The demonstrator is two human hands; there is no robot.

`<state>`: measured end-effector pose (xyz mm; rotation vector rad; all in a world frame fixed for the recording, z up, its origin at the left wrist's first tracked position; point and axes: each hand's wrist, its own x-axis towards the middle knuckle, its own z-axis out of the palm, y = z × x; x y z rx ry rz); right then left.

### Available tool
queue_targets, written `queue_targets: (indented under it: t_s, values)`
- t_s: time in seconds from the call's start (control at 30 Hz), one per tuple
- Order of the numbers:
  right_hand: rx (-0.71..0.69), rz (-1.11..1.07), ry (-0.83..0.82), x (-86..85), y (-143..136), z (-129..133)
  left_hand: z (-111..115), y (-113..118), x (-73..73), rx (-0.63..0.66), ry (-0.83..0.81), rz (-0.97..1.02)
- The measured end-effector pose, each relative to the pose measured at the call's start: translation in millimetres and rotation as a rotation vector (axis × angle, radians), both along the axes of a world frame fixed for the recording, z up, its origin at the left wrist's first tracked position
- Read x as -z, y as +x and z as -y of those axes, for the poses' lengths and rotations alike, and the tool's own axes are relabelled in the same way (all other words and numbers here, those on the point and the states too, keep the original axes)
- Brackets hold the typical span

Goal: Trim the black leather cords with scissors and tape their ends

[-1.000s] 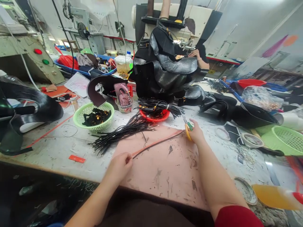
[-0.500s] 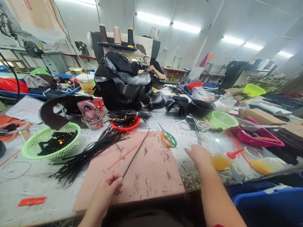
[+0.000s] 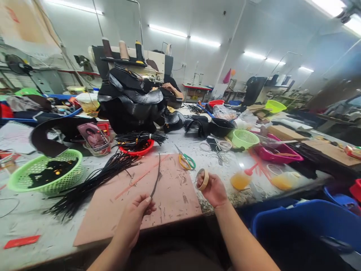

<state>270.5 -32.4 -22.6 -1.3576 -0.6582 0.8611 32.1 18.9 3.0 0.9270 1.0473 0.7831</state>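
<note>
Over the pink board [image 3: 172, 188], my left hand [image 3: 141, 207] pinches the near end of a thin dark cord [image 3: 157, 173], whose far end stretches away across the board. My right hand [image 3: 216, 190] is closed around a roll of tan tape [image 3: 205, 180], held up just right of the board. Scissors [image 3: 186, 160] with green and yellow handles lie at the board's far right corner. A bundle of black cords [image 3: 98, 177] spreads over the board's left edge, and more black cords [image 3: 141, 138] rest on a red basket [image 3: 138, 151].
A light green basket [image 3: 22, 175] with black pieces stands at the left, near a propped phone [image 3: 93, 136]. Black leather pieces [image 3: 135, 101] pile up before a sewing machine, where another person's hand [image 3: 170, 87] shows. Orange glue containers [image 3: 239, 181] and a blue bin [image 3: 304, 214] are right.
My right hand was empty at the table's right side; now it holds the tape roll, nearer the board. My left hand keeps the cord. The view has turned right.
</note>
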Motion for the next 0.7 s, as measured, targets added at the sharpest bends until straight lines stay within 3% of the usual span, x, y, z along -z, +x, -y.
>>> queue_targets:
  t_s: [0.1,0.17,0.4,0.53,0.7]
  values:
    - [-0.045,-0.317,0.215,2.0,-41,-7,10,9,-0.8,0.004,0.003,0.03]
    - [-0.035,-0.312,0.269,6.7,-66,-11,17,14,1.0,0.0,0.001,0.08]
    - [-0.014,0.322,0.458,15.9,-129,-10,35,19,5.0,-0.132,-0.043,0.3]
    - [0.017,0.64,0.565,19.9,-138,-8,39,16,4.0,-0.187,-0.093,0.363]
    - [-0.018,0.77,0.593,22.7,-137,-4,40,14,6.8,-0.23,-0.086,0.347]
